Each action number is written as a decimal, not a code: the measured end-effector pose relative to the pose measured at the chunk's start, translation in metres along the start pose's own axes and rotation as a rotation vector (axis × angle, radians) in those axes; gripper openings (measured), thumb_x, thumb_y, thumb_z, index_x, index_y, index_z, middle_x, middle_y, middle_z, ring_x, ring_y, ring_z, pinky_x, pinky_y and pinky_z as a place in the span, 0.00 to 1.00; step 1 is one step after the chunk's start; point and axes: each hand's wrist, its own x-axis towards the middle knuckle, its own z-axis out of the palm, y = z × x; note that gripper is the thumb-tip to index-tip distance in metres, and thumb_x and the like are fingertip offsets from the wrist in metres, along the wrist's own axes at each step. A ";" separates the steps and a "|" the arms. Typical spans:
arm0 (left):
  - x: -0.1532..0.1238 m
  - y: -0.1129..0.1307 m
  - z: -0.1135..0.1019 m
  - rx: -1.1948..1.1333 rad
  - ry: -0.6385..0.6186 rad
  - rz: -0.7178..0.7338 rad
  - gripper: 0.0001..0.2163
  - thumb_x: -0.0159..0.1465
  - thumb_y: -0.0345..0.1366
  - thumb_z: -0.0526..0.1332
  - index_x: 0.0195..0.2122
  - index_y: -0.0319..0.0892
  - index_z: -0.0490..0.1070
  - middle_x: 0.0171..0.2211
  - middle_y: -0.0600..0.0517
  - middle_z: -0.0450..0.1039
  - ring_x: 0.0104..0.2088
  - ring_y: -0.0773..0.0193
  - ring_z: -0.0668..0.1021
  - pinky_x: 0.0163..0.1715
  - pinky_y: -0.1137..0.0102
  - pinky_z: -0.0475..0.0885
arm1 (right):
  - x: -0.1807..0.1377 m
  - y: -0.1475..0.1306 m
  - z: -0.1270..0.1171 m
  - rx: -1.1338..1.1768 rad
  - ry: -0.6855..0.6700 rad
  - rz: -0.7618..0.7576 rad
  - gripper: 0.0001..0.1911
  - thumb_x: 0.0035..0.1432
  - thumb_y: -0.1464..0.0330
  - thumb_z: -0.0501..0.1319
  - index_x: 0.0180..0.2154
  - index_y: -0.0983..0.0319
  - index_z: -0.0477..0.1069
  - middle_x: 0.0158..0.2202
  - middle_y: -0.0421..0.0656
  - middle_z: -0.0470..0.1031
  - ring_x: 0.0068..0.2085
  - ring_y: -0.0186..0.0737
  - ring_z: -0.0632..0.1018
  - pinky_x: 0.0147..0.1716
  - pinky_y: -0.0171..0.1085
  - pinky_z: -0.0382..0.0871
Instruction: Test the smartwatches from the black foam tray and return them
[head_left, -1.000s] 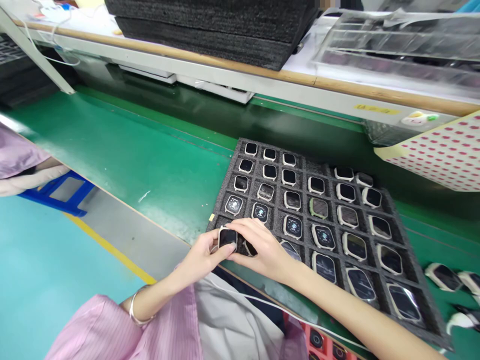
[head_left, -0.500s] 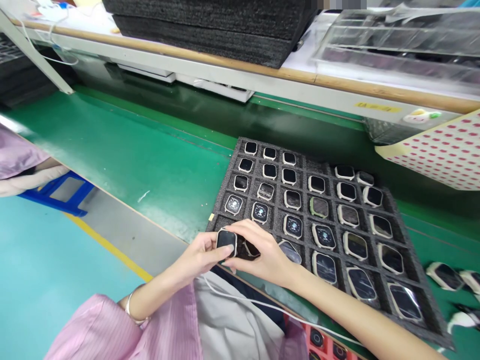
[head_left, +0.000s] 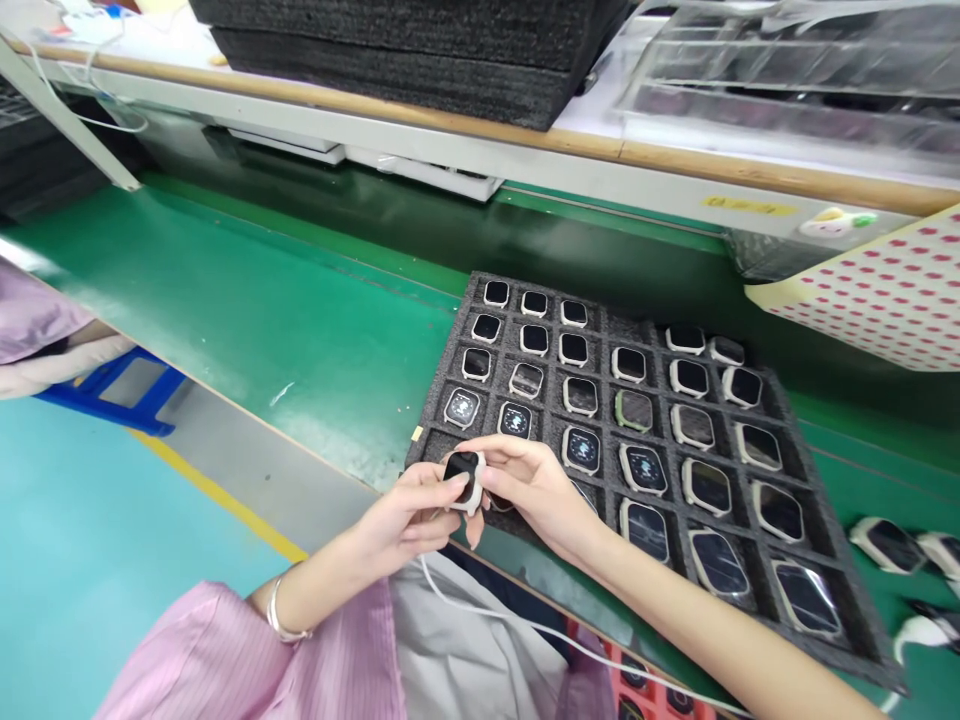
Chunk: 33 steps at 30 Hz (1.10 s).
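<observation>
Between my two hands is a smartwatch case (head_left: pixel 463 480) without a strap, pale-rimmed with a dark screen, held tilted above the front edge of the tray. My left hand (head_left: pixel 420 508) pinches it from the left, thumb on the screen. On its right side, the thumb and fingers of my right hand (head_left: pixel 536 490) grip the edge. Under and beyond my hands lies a dark grey foam tray (head_left: pixel 645 325) with watch cases in its compartments. Several show lit dials, like this watch (head_left: pixel 581 450); one has a green rim (head_left: pixel 634 410). My right hand hides some front compartments.
More watch cases (head_left: pixel 887 545) lie on the green bench (head_left: pixel 247 310) right of the tray. A white cable (head_left: pixel 525 622) runs across my lap, above a red tray (head_left: pixel 630 690). Black foam blocks (head_left: pixel 405 60) stand on the shelf. Another person's gloved hand (head_left: pixel 64 368) is at left.
The watch case has turned so its pale side faces right, and moved slightly right and up. My right fingers have closed in on its edge; my left thumb stays on the screen.
</observation>
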 end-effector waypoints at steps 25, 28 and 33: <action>-0.005 0.001 0.012 0.845 0.185 0.203 0.12 0.68 0.45 0.48 0.44 0.42 0.61 0.26 0.57 0.61 0.24 0.69 0.63 0.24 0.74 0.60 | -0.014 -0.012 -0.013 -0.725 -0.118 -0.352 0.23 0.59 0.67 0.63 0.55 0.59 0.64 0.45 0.48 0.71 0.39 0.41 0.74 0.37 0.40 0.73; -0.003 0.000 0.013 0.875 0.199 0.191 0.12 0.69 0.45 0.48 0.43 0.42 0.60 0.27 0.57 0.61 0.24 0.69 0.63 0.25 0.74 0.60 | -0.016 -0.009 -0.012 -0.697 -0.118 -0.280 0.23 0.61 0.65 0.61 0.56 0.58 0.60 0.45 0.46 0.72 0.34 0.38 0.74 0.33 0.38 0.74; -0.005 0.001 0.015 0.871 0.150 0.183 0.12 0.69 0.45 0.48 0.39 0.41 0.60 0.28 0.55 0.62 0.27 0.68 0.65 0.28 0.74 0.62 | -0.020 -0.009 -0.011 -0.593 -0.212 -0.205 0.20 0.64 0.67 0.58 0.56 0.57 0.57 0.44 0.44 0.72 0.36 0.37 0.75 0.36 0.37 0.75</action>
